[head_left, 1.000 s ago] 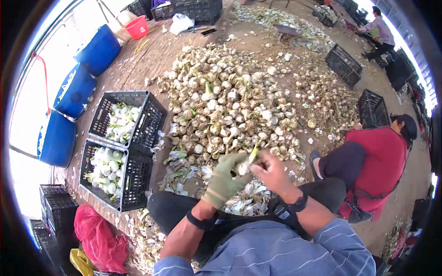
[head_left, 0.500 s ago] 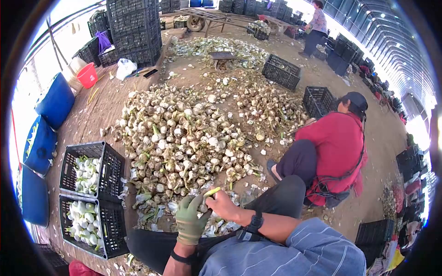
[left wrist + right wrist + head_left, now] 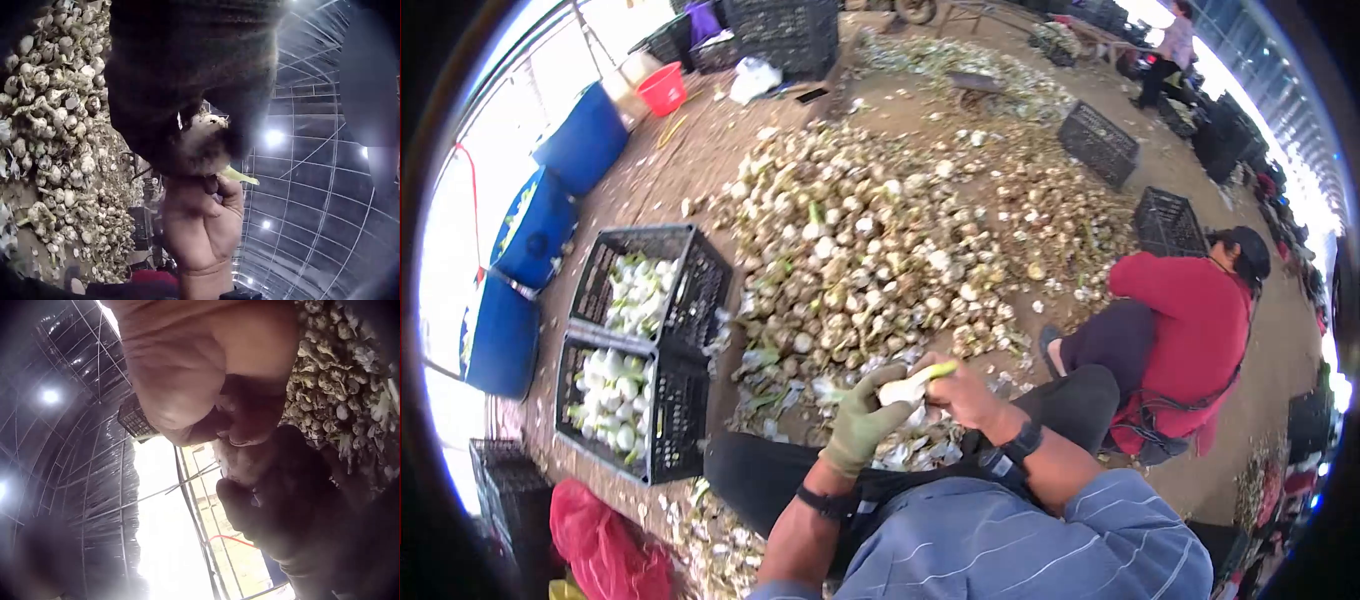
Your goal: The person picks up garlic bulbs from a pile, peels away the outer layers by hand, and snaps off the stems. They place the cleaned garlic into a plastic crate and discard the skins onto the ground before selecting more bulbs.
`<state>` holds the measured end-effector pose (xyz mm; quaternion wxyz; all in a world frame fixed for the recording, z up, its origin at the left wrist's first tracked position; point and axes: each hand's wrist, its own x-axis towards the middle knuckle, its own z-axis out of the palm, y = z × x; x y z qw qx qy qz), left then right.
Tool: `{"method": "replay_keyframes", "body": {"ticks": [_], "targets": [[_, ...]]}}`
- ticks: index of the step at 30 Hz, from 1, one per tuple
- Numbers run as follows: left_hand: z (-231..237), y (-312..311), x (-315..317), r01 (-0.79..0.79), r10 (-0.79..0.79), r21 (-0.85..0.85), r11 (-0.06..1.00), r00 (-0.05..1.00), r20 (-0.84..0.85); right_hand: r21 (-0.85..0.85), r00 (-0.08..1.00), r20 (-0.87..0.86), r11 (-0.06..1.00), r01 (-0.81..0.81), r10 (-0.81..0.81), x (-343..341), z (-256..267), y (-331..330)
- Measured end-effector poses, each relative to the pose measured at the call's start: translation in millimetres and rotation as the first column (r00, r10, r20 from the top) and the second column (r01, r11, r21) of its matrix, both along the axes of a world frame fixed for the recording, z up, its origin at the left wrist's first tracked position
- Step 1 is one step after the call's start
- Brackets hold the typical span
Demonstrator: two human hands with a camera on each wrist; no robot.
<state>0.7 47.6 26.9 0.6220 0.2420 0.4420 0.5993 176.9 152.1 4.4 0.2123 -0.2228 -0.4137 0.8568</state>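
Observation:
In the head view my gloved left hand (image 3: 864, 418) grips a white garlic bulb (image 3: 898, 391) in front of my lap. Its green-yellow stem (image 3: 940, 370) points to the right. My bare right hand (image 3: 970, 396) pinches at the bulb beside the stem, close against the glove. From the left wrist, the bulb (image 3: 203, 140) shows between the dark glove and the right hand (image 3: 203, 228). In the right wrist view, the right thumb and fingers meet at the bulb (image 3: 240, 461), partly hidden by the shadowed glove (image 3: 284, 506).
A large heap of unpeeled garlic (image 3: 850, 260) spreads ahead. Two black crates (image 3: 685, 415) with cleaned white bulbs stand at left, near blue tubs (image 3: 505, 335) and a red bucket (image 3: 663, 90). A person in red (image 3: 1185, 330) sits close on my right. Loose skins litter the ground.
The head view swung right and then partly back. Both hands stay together at the garlic; its stem, upright a second ago, now leans right, and more white bulb shows.

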Motion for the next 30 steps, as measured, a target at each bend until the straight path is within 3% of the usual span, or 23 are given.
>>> {"method": "replay_keyframes", "body": {"ticks": [2, 5, 6, 8, 9, 12, 13, 16, 17, 18, 20, 22, 27, 30], "targets": [[6.5, 1.8, 2.5, -0.029, 0.037, 0.025, 0.999, 0.914, -0.403, 0.009, 0.97, 0.208, 0.992, 0.125, -0.124, -9.7, 25.3, -9.2], [-11.3, 3.1, 4.5, -0.057, 0.179, 0.216, 0.975, 0.776, -0.605, 0.355, 0.948, 0.248, 0.929, 0.101, -0.198, -16.3, -1.4, -4.8], [-11.6, 5.4, 2.9, -0.039, 0.242, 0.297, 0.954, 0.686, -0.686, 0.32, 0.954, 0.229, 0.941, 0.112, -0.191, -16.9, -1.2, -5.3], [-8.4, 4.1, 4.6, -0.104, 0.154, 0.146, 0.984, 0.909, -0.387, 0.249, 0.964, 0.191, 0.959, 0.133, -0.183, -16.3, 2.5, -6.5], [-7.4, 4.1, 4.8, -0.116, 0.128, 0.066, 0.991, 0.97, -0.205, 0.185, 0.961, 0.205, 0.971, 0.15, -0.188, -15.2, 9.8, -8.9], [-10.9, 1.8, -2.4, -0.063, 0.068, -0.037, 0.997, 0.984, 0.167, 0.029, 0.989, 0.146, 1.0, -0.007, 0.002, -2.7, 26.7, -2.3], [-23.2, 3.1, -0.1, -0.048, 0.052, -0.021, 0.999, 0.952, 0.301, 0.081, 0.981, 0.187, 0.995, -0.065, 0.049, 1.7, 30.1, 1.5], [-27.6, 3.9, -4.0, 0.044, -0.038, -0.01, 0.999, 0.933, 0.359, 0.358, 0.932, 0.361, 0.927, -0.109, -0.029, 2.0, 26.8, 5.0], [-23.7, 4.0, -1.4, 0.022, -0.007, -0.072, 0.997, 0.979, 0.204, 0.408, 0.918, 0.385, 0.91, -0.079, -0.093, 2.6, 30.7, 3.6], [-19.7, 6.6, 1.9, 0.001, 0.011, -0.056, 0.998, 0.978, 0.21, 0.567, 0.905, 0.378, 0.822, -0.061, -0.193, -0.7, 34.3, 0.9], [-16.8, 8.4, 8.4, -0.033, 0.036, -0.045, 0.998, 0.997, 0.064, 0.822, 0.87, 0.305, 0.568, -0.035, -0.387, -7.7, 37.4, -8.1], [-18.6, 8.5, 7.9, -0.042, 0.053, -0.077, 0.996, 0.989, 0.138, 0.807, 0.881, 0.317, 0.588, -0.055, -0.352, -12.3, 42.8, -8.4], [-10.3, 3.5, 4.2, 0.067, -0.061, -0.08, 0.995, 0.995, 0.077, 0.81, 0.819, 0.356, 0.585, -0.03, -0.45, -6.7, 32.6, -6.9], [-7.3, 1.6, 4.2, 0.119, -0.109, -0.042, 0.992, 0.976, 0.191, 0.701, 0.82, 0.357, 0.708, 0.081, -0.447, 0.5, 6.9, -8.0]]}}
